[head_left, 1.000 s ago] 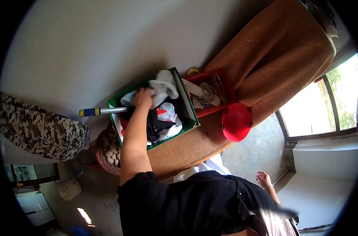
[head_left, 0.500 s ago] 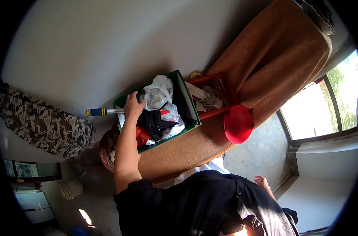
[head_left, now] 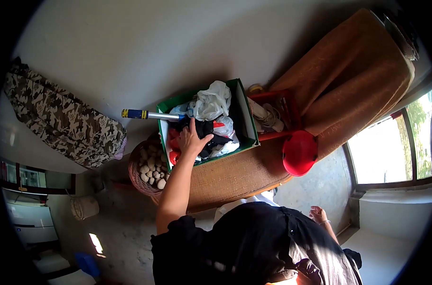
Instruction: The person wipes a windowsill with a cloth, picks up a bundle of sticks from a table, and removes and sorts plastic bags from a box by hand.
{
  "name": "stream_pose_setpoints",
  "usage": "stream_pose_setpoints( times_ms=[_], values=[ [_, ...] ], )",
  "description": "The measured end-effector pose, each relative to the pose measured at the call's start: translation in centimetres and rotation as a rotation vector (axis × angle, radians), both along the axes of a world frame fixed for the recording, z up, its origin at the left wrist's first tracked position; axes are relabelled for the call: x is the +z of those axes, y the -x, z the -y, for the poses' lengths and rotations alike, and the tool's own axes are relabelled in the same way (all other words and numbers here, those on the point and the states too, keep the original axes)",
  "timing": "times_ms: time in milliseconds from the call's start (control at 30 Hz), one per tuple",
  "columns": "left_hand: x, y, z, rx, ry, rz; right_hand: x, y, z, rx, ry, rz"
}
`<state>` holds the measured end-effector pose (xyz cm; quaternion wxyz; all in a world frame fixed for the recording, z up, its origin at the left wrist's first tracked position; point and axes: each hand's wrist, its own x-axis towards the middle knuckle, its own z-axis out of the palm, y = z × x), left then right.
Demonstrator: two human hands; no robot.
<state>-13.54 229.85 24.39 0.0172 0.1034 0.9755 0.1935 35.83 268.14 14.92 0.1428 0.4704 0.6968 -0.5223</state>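
Note:
Over the near left part of a green box [head_left: 204, 163] my left hand [head_left: 192, 141] reaches in with fingers spread, touching black cloth-like items [head_left: 220, 140] and red plastic [head_left: 173, 157]. A crumpled white plastic bag [head_left: 213, 100] lies just beyond the fingers. Across the box's left rim rests a metal rod with a blue and yellow grip [head_left: 136, 114]; its inner end is among the bags. My right hand [head_left: 318, 215] hangs low beside my body at the right, fingers loosely curled and apart, with nothing visible in it.
A wicker basket of potato-like lumps [head_left: 152, 166] stands left of the box. On the right are a red crate [head_left: 292, 111] with cords and a red basin [head_left: 300, 153]. A woven mat [head_left: 239, 175] covers the surface beneath. Camouflage cloth [head_left: 69, 126] hangs left.
My left hand has moved from the box's far left rim, beside the rod, toward me and down onto the dark items. The view has shifted, so the box appears further right.

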Motion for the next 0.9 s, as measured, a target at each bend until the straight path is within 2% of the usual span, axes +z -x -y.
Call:
stream_pose_setpoints(
  times_ms=[67, 167, 267, 333, 400, 433, 500, 533, 600, 633, 667, 733, 800, 867, 900],
  values=[
    [-0.5, 0.9, -0.4, -0.016, 0.142, 0.024, 1.4, 1.1, 0.4, -0.002, -0.015, 0.008],
    [0.0, 3.1, 0.6, 0.001, 0.04, 0.064, 3.1, 1.8, 1.4, -0.047, -0.026, 0.028],
    [0.2, 6.1, 2.5, 0.039, -0.277, 0.011, 2.7, 0.5, 1.7, -0.04, -0.036, 0.031],
    [1.2, 8.4, 3.4, 0.195, -0.6, -0.091, 2.2, -0.8, 1.9, 0.014, -0.025, 0.029],
    [3.6, 10.0, 3.6, 0.23, -0.947, 0.029, 2.7, -1.3, 2.3, 0.049, -0.05, 0.011],
    [5.0, 10.4, 3.5, 0.234, -0.946, 0.026, 2.4, -1.8, 2.3, 0.027, -0.038, 0.026],
    [7.1, 10.9, 3.6, 0.163, -0.69, -0.04, 0.4, -3.8, 1.9, -0.021, -0.019, -0.013],
    [6.0, 11.3, 3.5, 0.163, -0.687, -0.042, 0.3, -3.8, 1.9, -0.021, -0.016, -0.015],
    [2.7, 12.0, 3.1, 0.006, -0.53, -0.216, 0.9, -3.6, 1.9, -0.048, -0.027, 0.021],
    [5.0, 9.9, 2.4, -0.046, -0.401, -0.217, 1.4, -3.1, 2.0, -0.049, -0.026, 0.017],
    [5.2, 9.2, 2.4, -0.078, -0.343, -0.178, 1.8, -2.4, 2.1, -0.041, -0.042, 0.022],
    [5.8, 8.1, 1.6, -0.092, -0.013, 0.357, 1.3, -2.4, 2.3, -0.041, -0.053, 0.027],
    [5.0, 3.8, 0.4, -0.092, 0.202, 0.26, -0.5, -2.9, 1.8, -0.098, 0.039, -0.044],
    [1.4, 1.8, 0.8, -0.116, 0.332, 0.039, -0.4, -2.4, 2.0, -0.086, 0.057, -0.052],
    [-0.4, 2.4, 1.2, -0.049, 0.232, 0.038, -0.1, -2.1, 2.2, -0.066, 0.05, -0.027]
  ],
)
